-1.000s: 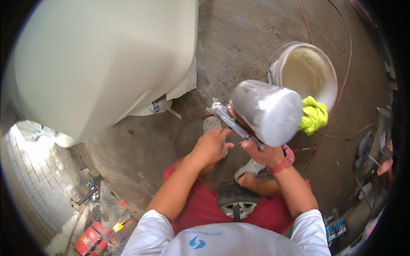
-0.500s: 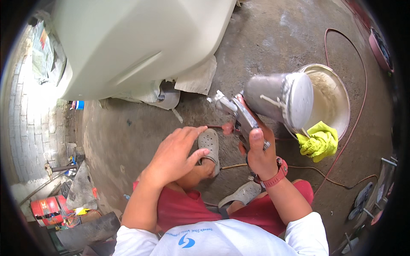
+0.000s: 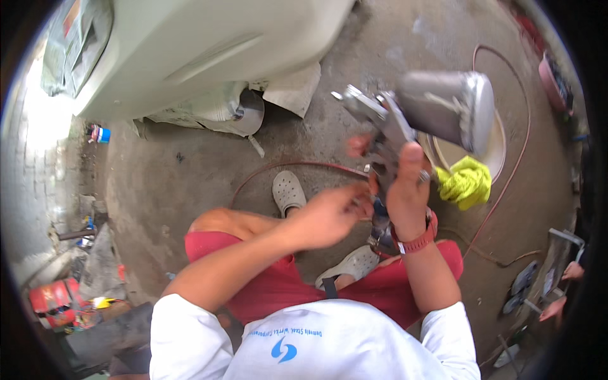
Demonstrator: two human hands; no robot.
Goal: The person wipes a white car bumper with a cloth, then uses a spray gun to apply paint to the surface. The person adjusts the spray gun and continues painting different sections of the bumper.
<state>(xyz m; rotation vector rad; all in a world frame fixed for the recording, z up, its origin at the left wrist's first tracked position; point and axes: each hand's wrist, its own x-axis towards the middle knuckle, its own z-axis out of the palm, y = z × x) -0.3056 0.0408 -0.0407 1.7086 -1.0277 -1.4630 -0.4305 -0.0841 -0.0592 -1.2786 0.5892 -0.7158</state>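
My right hand (image 3: 408, 196) grips a metal spray gun (image 3: 386, 136) by its handle, thumb upward, a red watch on the wrist. A grey metal cup (image 3: 440, 104) is fixed to the gun and tilts to the right. My left hand (image 3: 335, 215), somewhat blurred, is beside the lower end of the handle with its fingers curled in. What those fingers hold, if anything, is hidden. Below the cup stands a pale bucket (image 3: 500, 142), partly covered by it. A yellow-green cloth (image 3: 467, 183) hangs over the bucket's near rim.
A large pale vehicle body panel (image 3: 209, 44) fills the upper left, with torn masking paper (image 3: 294, 88) under its edge. A red hose (image 3: 297, 163) curves across the concrete floor. A red container (image 3: 54, 297) lies lower left, a pink basin (image 3: 554, 85) far right.
My left hand has come down and right to the spray gun's lower end, its fingers now curled. The gun and cup have shifted up and right in view. The view itself has moved somewhat.
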